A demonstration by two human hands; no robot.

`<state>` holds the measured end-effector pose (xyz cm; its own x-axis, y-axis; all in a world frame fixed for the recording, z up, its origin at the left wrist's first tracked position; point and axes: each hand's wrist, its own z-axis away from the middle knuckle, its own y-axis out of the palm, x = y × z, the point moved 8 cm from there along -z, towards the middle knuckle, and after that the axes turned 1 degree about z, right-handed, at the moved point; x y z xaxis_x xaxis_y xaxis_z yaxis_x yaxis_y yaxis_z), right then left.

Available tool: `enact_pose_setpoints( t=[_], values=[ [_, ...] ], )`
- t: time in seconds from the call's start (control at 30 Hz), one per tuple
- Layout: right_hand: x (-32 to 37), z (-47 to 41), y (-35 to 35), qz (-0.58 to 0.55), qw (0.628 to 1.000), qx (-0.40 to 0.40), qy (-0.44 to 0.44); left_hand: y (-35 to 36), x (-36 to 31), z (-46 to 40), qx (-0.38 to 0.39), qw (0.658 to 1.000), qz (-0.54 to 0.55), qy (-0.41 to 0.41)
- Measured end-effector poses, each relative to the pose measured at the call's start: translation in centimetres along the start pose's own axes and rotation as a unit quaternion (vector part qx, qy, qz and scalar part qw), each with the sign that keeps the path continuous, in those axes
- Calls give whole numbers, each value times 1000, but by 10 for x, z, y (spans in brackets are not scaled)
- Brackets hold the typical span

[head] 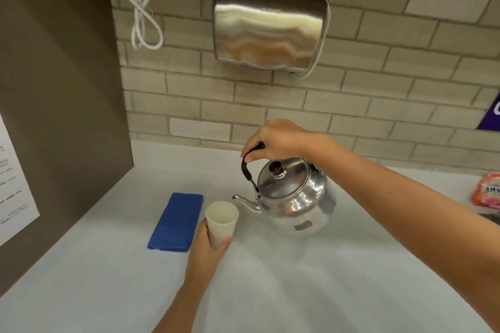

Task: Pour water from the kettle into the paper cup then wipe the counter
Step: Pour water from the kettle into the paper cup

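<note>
Currently the right hand (281, 140) is gripping the kettle (293, 194) handle mid-bench, spout just beside the paper cup (221, 220); left hand (207, 244) is clamping the cup. Risks: light cup crushing or tipping, stream overshooting the rim, soaking the blue cloth (176, 221) alongside.

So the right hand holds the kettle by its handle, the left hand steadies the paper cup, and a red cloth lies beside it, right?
Nearly. In the head view the cloth is blue, not red. The right hand does hold the kettle by its handle, and the left hand steadies the paper cup.
</note>
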<state>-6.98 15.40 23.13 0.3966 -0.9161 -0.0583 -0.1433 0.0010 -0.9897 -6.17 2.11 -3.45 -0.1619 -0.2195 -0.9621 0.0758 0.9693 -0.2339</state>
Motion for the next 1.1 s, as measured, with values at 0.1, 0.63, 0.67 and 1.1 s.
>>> enact_pose_setpoints(
  t=[0.1, 0.63, 0.67, 1.1],
  values=[
    [19, -3, 5, 47, 998, 27, -32, 0, 0, -1, 4, 1000, 0, 4],
    [63, -17, 14, 159, 978, 89, -102, 1, 7, -5, -3, 1000, 0, 5],
    [64, -18, 14, 161, 978, 89, -102, 1, 7, -5, -4, 1000, 0, 6],
    [72, -19, 15, 187, 970, 103, -112, 2, 8, -6, -10, 1000, 0, 8]
  ],
)
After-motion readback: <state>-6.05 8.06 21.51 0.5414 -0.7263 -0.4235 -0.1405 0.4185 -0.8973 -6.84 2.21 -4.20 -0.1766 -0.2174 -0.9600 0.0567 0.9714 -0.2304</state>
